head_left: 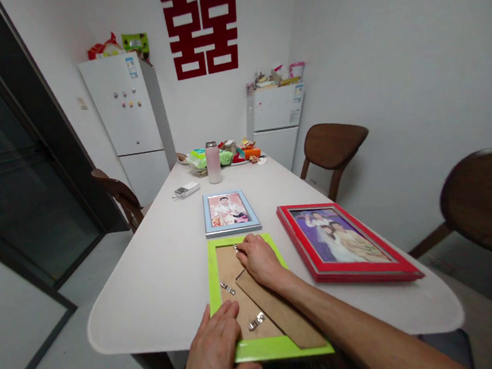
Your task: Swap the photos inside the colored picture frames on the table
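Note:
A lime-green picture frame (213,269) lies back side up at the near edge of the white table, its brown backing board (225,265) showing. My left hand (215,344) grips the frame's near left corner, fingers on top and thumb below the front edge. At the far end of the backing, my right hand (259,258) has its fingertips closed on a small metal clip (236,247), partly covered by them. Two more metal pieces, a hanger (228,288) and a clip (256,321), sit on the backing. A brown stand leg (279,309) slants beneath my right forearm.
Beyond the green frame lies a light-blue framed photo (231,212). Red frames (347,241) are stacked at the right. Farther back are a white device (186,190), a pink bottle (213,163) and assorted packets (247,151). Wooden chairs (333,144) flank the table (152,298).

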The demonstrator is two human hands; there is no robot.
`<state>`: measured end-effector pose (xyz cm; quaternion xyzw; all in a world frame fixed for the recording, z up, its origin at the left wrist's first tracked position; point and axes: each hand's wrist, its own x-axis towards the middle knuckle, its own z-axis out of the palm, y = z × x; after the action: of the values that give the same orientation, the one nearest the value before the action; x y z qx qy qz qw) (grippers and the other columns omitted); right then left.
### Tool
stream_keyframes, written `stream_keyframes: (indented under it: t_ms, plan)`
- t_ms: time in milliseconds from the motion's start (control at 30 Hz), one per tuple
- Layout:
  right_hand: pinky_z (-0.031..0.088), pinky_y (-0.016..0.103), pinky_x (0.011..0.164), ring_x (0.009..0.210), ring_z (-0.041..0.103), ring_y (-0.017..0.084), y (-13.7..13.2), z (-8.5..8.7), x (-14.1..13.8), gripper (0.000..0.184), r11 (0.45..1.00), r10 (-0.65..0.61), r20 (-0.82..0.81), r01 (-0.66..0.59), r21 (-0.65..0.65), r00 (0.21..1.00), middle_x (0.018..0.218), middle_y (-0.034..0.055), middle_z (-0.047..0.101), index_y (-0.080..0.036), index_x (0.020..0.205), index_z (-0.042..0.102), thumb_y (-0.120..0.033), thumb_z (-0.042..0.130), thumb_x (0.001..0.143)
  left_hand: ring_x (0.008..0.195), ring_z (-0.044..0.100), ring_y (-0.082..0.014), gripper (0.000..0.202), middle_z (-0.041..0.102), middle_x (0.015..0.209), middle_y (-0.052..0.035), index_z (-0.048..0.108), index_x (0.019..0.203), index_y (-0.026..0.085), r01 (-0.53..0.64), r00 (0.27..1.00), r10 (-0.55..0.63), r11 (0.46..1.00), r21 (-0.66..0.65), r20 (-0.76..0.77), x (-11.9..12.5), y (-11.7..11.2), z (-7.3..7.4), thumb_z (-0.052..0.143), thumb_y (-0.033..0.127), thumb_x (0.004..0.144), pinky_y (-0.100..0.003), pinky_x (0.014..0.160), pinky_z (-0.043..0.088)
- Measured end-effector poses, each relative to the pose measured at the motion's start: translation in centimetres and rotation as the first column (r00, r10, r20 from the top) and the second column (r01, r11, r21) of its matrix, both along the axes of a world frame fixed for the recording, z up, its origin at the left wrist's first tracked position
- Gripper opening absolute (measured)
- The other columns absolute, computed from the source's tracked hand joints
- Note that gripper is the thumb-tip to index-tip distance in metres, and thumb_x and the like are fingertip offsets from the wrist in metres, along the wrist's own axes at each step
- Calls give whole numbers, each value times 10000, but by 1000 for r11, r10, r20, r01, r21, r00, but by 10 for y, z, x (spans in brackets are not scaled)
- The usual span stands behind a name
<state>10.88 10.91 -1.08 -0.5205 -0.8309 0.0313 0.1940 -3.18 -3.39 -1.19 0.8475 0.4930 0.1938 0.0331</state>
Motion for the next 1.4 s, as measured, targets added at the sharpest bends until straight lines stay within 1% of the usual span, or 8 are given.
stream_keyframes:
  t_ms: [400, 667, 867, 967, 1067, 1133, 1267, 1400]
  plan:
    - [358, 295, 672, 831, 464, 197, 0, 12, 2, 269, 999, -1, -3, 1, -51, 1000, 842, 68, 556, -213, 848, 637, -266, 379, 795, 915, 581, -231, 652, 585, 1076, -85, 331, 1213, 203, 76, 995, -60, 971, 228, -75, -16, 16, -25, 611, 355, 644, -376, 802, 464]
    - [356, 342, 712, 824, 439, 220, -62, 28, 37, 507, 982, 177, -27, -178, -55, 984, 836, 68, 517, -188, 915, 587, -578, 498, 603, 905, 586, -236, 573, 598, 1045, -93, 347, 1172, 232, 103, 993, -89, 969, 225, -72, -10, 15, -15, 581, 389, 672, -391, 766, 479]
    - [364, 292, 700, 812, 428, 191, -76, 17, 45, 390, 986, 140, -115, -148, -72, 983, 844, 66, 489, -174, 974, 553, -355, 538, 628, 1019, 515, -235, 379, 506, 1177, -83, 453, 1036, 258, 66, 987, -76, 995, 71, 144, -8, 11, -13, 566, 365, 691, -365, 827, 442]
    - [370, 274, 675, 783, 426, 182, -69, 23, 46, 373, 987, 126, -143, -139, -82, 982, 826, 68, 491, -161, 932, 574, -354, 543, 614, 1097, 441, -246, 428, 431, 1250, -73, 444, 1085, 248, -54, 950, 90, 991, -126, 300, -8, 11, -6, 546, 385, 693, -396, 897, 366]
    - [372, 271, 671, 742, 420, 167, -68, 37, 47, 317, 987, 125, -163, -139, -78, 979, 782, 56, 488, -160, 859, 596, -354, 535, 616, 1128, 399, -261, 524, 456, 1226, -58, 436, 1120, 240, -176, 803, 338, 922, -346, 491, -3, 15, 8, 562, 440, 653, -417, 930, 312]
    - [375, 271, 675, 749, 417, 167, -72, 46, 44, 318, 985, 146, -197, -161, -64, 970, 770, 50, 483, -162, 862, 596, -359, 528, 621, 1058, 471, -268, 583, 524, 1145, -53, 444, 1109, 239, -165, 610, 472, 861, -481, 636, 2, 19, 21, 610, 460, 596, -378, 862, 406]
    - [379, 266, 705, 780, 420, 160, -83, 60, 34, 322, 973, 217, -272, -230, -18, 937, 801, 43, 482, -173, 915, 581, -341, 520, 648, 563, 617, -187, 700, 641, 727, 32, 439, 1102, 284, -70, 243, 637, 764, -642, 731, 10, 30, 42, 722, 388, 470, -252, 458, 513]
    - [364, 273, 765, 843, 430, 154, -85, 59, 40, 343, 975, 212, -308, -222, 4, 928, 876, 46, 499, -174, 1013, 539, -360, 459, 736, 368, 538, -145, 744, 590, 512, 82, 499, 1053, 267, -140, 94, 692, 721, -678, 716, 4, 34, 49, 753, 278, 354, -206, 307, 425]
